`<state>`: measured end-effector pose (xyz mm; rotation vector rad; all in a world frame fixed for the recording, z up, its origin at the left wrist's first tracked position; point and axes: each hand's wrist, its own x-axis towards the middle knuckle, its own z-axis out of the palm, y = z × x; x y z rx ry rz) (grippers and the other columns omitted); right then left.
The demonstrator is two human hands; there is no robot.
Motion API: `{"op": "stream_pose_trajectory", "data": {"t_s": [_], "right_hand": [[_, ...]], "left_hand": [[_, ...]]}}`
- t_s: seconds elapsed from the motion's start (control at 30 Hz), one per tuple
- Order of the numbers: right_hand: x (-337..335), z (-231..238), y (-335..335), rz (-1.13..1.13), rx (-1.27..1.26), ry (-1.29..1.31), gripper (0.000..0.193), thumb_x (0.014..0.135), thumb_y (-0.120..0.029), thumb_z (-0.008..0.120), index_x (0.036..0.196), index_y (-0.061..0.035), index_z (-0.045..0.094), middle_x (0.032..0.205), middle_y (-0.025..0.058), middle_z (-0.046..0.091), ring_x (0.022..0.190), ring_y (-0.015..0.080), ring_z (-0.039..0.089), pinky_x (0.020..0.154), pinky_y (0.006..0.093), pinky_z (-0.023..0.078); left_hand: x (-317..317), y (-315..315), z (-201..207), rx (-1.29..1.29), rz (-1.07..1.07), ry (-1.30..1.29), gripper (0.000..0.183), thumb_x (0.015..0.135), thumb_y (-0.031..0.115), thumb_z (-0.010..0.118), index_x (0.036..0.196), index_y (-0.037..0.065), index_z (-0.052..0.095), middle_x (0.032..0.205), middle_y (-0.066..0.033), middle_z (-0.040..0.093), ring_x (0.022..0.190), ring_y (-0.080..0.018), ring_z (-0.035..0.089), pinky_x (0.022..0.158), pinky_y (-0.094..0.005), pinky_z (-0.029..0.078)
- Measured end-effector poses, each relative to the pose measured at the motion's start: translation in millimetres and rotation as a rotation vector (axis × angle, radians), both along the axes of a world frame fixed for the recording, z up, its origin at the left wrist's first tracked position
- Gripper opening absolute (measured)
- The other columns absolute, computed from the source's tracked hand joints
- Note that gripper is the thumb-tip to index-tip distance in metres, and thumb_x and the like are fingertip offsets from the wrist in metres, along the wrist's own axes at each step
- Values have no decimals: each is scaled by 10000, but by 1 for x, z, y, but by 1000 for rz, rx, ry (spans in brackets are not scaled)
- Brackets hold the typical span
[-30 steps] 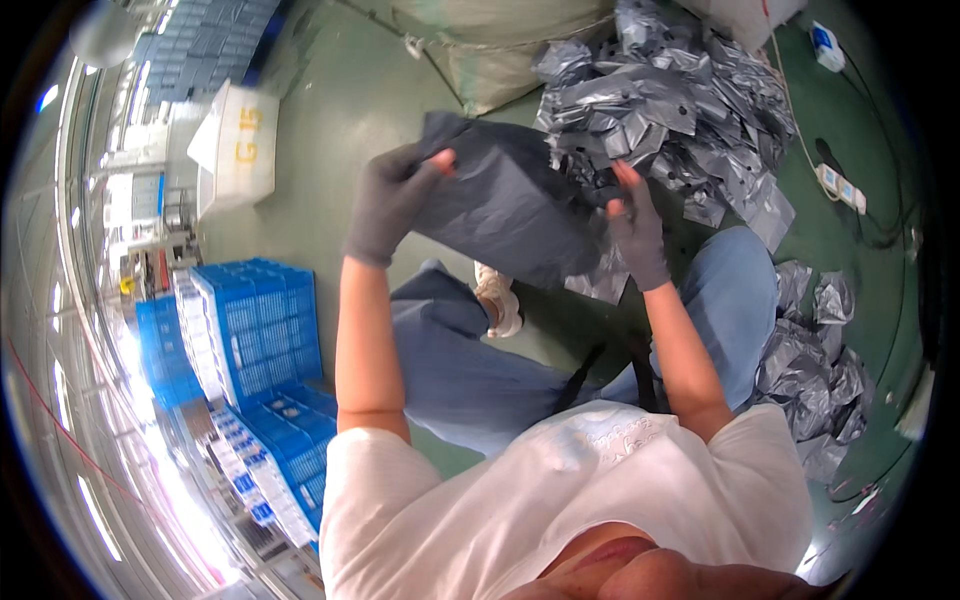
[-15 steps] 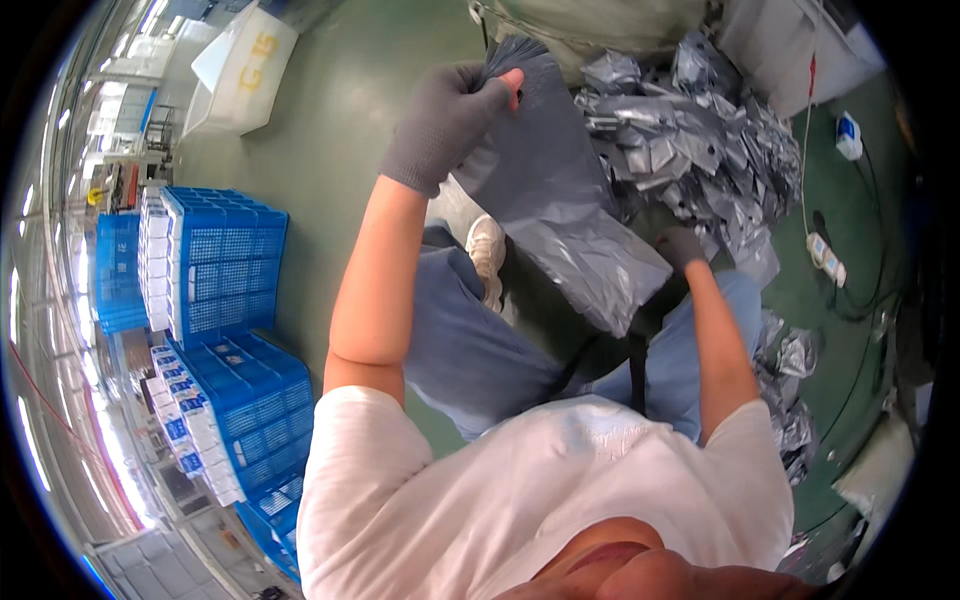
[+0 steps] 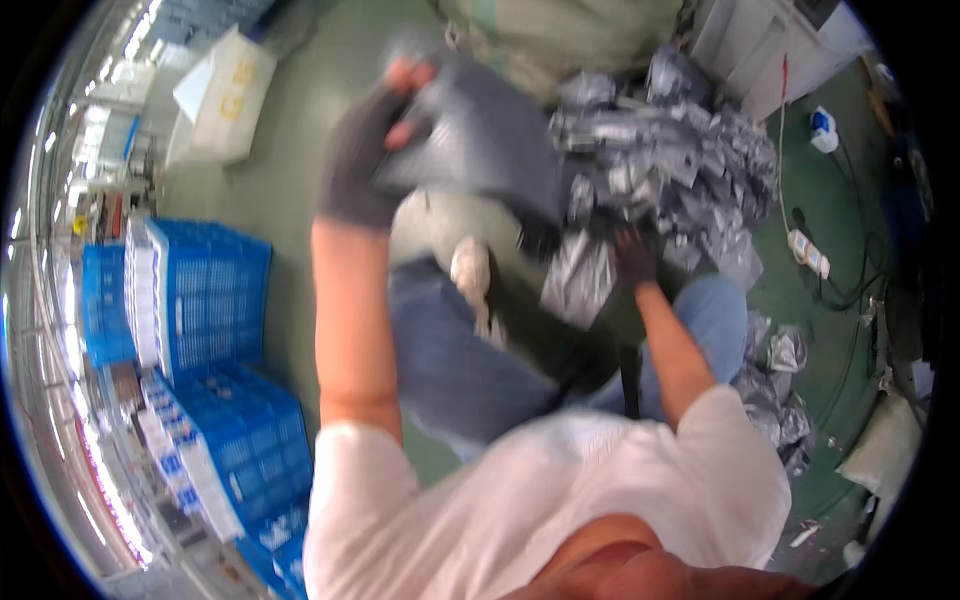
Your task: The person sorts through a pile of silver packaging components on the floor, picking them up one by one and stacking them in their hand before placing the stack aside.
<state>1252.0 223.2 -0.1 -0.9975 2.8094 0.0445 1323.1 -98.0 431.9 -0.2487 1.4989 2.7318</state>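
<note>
My left hand point(image 3: 372, 150), in a grey glove with bare fingertips, is closed on a grey plastic bag point(image 3: 480, 130). The bag hangs out to the right over my foot, blurred by motion. Low beside the heap of crumpled grey plastic bags point(image 3: 680, 150) is my right hand point(image 3: 635, 258), also gloved. Its fingers point away from me and look apart, though they are blurred. Just left of that hand lies a loose silvery-grey bag point(image 3: 580, 280); whether they touch is hard to tell.
Blue crates point(image 3: 215, 300) with white boxes stand at the left, a white bin point(image 3: 225, 100) at the far left. Behind the heap sits a large pale sack point(image 3: 580, 40). A power strip point(image 3: 808, 254) with cables lies on the right, near more grey bags point(image 3: 770, 400).
My left hand has swung left with the bag, which is now bunched and lifted off my lap. My right hand has shifted slightly left and nearer, and its fingers now show.
</note>
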Motion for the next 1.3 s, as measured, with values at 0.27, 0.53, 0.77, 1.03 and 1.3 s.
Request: {"op": "stream_pose_trajectory", "data": {"t_s": [0.27, 0.53, 0.77, 1.03, 1.3], "right_hand": [[-41, 47, -17, -579, -787, -280, 331, 789, -353, 571, 857, -30, 597, 821, 209, 613, 786, 370, 591, 712, 427, 461], [31, -52, -23, -387, -38, -460, 429, 764, -310, 614, 1106, -75, 503, 999, 162, 553, 902, 341, 572, 785, 438, 470], [104, 149, -28, 832, 66, 2, 471, 840, -309, 451, 1228, -43, 454, 1208, 231, 485, 1077, 297, 522, 803, 441, 474], [34, -54, -17, -415, -1, -251, 461, 708, -378, 643, 1000, -37, 540, 991, 189, 545, 943, 333, 538, 792, 424, 430], [63, 1, -38, -720, -419, -767, 721, 679, -418, 690, 1221, -31, 413, 1155, 181, 483, 1126, 331, 443, 865, 417, 419]], "left_hand": [[30, -1, -6, -852, 396, -357, 213, 855, 233, 577, 807, 27, 603, 776, -6, 587, 463, -33, 317, 436, -171, 246], [45, -5, -9, -820, 691, -424, 203, 842, 221, 572, 913, 36, 616, 707, 42, 475, 502, -27, 374, 411, -175, 231], [69, -40, -23, -549, 709, -392, 226, 839, 212, 571, 968, 29, 602, 681, 36, 445, 548, -48, 402, 438, -174, 279], [59, -24, -33, -206, 459, -448, 255, 845, 187, 550, 1026, 8, 563, 761, -7, 509, 558, -61, 391, 467, -178, 307], [56, -17, -30, -530, 441, -474, 204, 856, 190, 546, 928, 6, 594, 880, -4, 580, 545, -61, 374, 464, -172, 292]]}}
